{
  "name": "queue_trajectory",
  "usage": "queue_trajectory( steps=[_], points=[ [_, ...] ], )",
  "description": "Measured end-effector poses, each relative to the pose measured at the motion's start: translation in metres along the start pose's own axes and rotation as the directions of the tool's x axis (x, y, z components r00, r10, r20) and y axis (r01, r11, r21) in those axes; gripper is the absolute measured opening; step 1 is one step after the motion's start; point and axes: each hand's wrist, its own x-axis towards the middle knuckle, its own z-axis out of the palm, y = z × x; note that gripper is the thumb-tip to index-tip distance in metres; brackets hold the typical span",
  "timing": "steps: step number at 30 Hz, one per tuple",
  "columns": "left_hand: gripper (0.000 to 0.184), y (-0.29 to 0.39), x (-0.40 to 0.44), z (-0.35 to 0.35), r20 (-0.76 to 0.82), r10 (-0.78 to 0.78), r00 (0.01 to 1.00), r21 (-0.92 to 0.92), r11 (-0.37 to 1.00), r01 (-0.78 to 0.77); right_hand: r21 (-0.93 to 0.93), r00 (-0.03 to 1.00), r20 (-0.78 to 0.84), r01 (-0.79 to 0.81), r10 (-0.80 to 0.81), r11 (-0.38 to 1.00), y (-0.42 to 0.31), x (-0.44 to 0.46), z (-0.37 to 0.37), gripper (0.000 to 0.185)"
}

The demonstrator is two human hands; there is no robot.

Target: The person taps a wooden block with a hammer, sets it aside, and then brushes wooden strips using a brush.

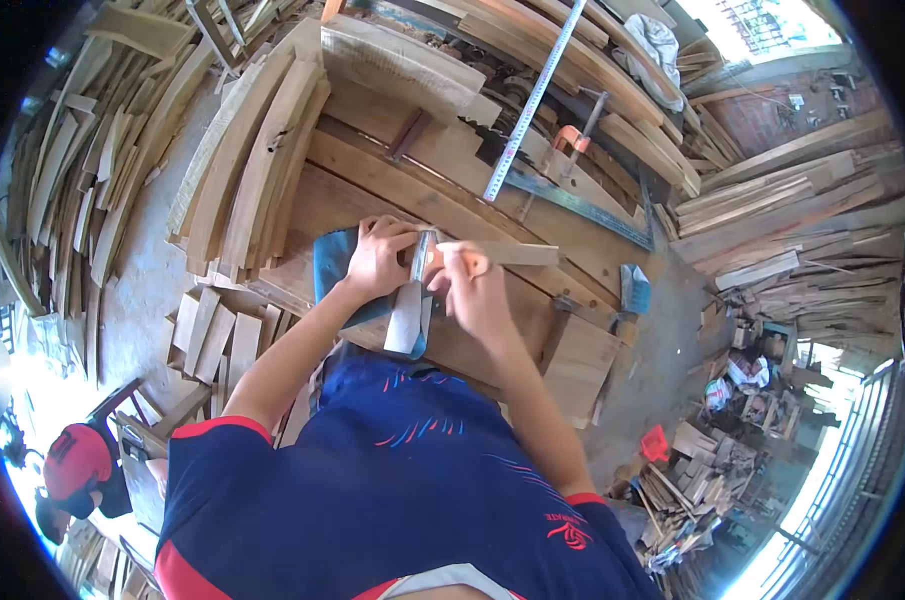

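My right hand (472, 296) is closed around an orange-handled tool (432, 256) over the wooden workbench (347, 205). Just left of it, my left hand (377, 262) has its fingers curled at the tool's left side, over a blue sheet (334, 268); what those fingers grip is hidden. A pale, flat strip (404, 322) extends from below the tool toward my body. Beyond my right hand, a narrow wooden piece (524, 254) points to the right.
A steel ruler (532, 105) and an orange clamp (572, 139) are at the bench's far side. Stacked boards (257, 165) stand at the left. A person in a red cap (77, 460) is at the lower left. Wood piles (787, 205) line the right.
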Motion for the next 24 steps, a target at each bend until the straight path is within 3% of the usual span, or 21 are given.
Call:
queue_trajectory(
  steps=[2, 4, 5, 6, 9, 11, 12, 13, 14, 16, 18, 20, 22, 24],
  points=[
    [0.051, 0.001, -0.002, 0.0, 0.029, -0.024, 0.999, 0.0, 1.0, 0.024, -0.189, 0.972, -0.096, 0.195, -0.215, 0.962, 0.026, 0.002, -0.013, 0.036],
    [0.053, 0.009, 0.001, -0.007, -0.002, -0.038, 0.999, -0.079, 0.996, 0.038, -0.52, 0.952, -0.189, 0.111, -0.241, 0.847, 0.023, -0.006, -0.064, 0.04],
    [0.052, 0.009, -0.001, -0.008, 0.006, -0.042, 0.999, -0.078, 0.996, 0.042, -0.602, 0.935, -0.298, -0.027, -0.193, 0.798, 0.027, -0.009, -0.097, 0.043],
    [0.051, 0.008, 0.0, -0.008, 0.01, -0.044, 0.999, -0.079, 0.996, 0.044, -0.662, 0.899, -0.407, -0.169, -0.161, 0.73, 0.035, -0.01, -0.119, 0.046],
    [0.053, 0.01, 0.002, -0.01, 0.041, -0.035, 0.999, -0.074, 0.997, 0.038, -0.792, 0.837, -0.491, -0.316, -0.24, 0.522, 0.054, -0.003, -0.136, 0.045],
    [0.053, 0.01, 0.007, -0.011, 0.046, -0.027, 0.999, -0.068, 0.997, 0.03, -0.81, 0.879, -0.463, -0.371, -0.108, 0.453, 0.025, 0.003, -0.087, 0.048],
    [0.053, 0.01, 0.005, -0.01, 0.047, -0.027, 0.999, -0.064, 0.997, 0.03, -0.788, 0.929, -0.308, -0.126, -0.207, 0.603, 0.037, 0.005, -0.067, 0.052],
    [0.053, 0.008, 0.003, -0.01, 0.056, -0.027, 0.998, -0.059, 0.998, 0.031, -0.724, 0.976, -0.193, -0.074, -0.099, 0.686, 0.017, -0.005, -0.04, 0.047],
    [0.053, 0.004, 0.003, -0.01, 0.063, -0.029, 0.998, -0.052, 0.998, 0.032, -0.65, 0.964, -0.031, 0.183, -0.266, 0.737, 0.037, -0.007, -0.021, 0.04],
    [0.054, 0.003, 0.005, -0.008, 0.073, -0.039, 0.997, -0.051, 0.998, 0.043, -0.506, 0.974, -0.057, 0.162, -0.22, 0.847, 0.021, -0.022, -0.005, 0.036],
    [0.05, 0.003, 0.006, -0.012, 0.106, -0.043, 0.993, -0.071, 0.996, 0.05, -0.369, 0.986, -0.148, 0.013, -0.073, 0.929, 0.01, -0.026, -0.039, 0.034],
    [0.047, 0.004, 0.007, -0.016, 0.163, -0.041, 0.986, -0.076, 0.996, 0.054, -0.396, 0.94, -0.341, -0.157, 0.014, 0.905, 0.037, -0.028, -0.099, 0.04],
    [0.046, 0.007, 0.006, -0.015, 0.168, -0.048, 0.985, -0.061, 0.996, 0.059, -0.591, 0.829, -0.521, -0.178, -0.204, 0.787, 0.036, -0.033, -0.143, 0.041],
    [0.045, 0.006, 0.006, -0.014, 0.165, -0.038, 0.986, -0.042, 0.998, 0.046, -0.588, 0.773, -0.605, -0.27, -0.192, 0.762, 0.049, -0.028, -0.154, 0.041]
  ],
)
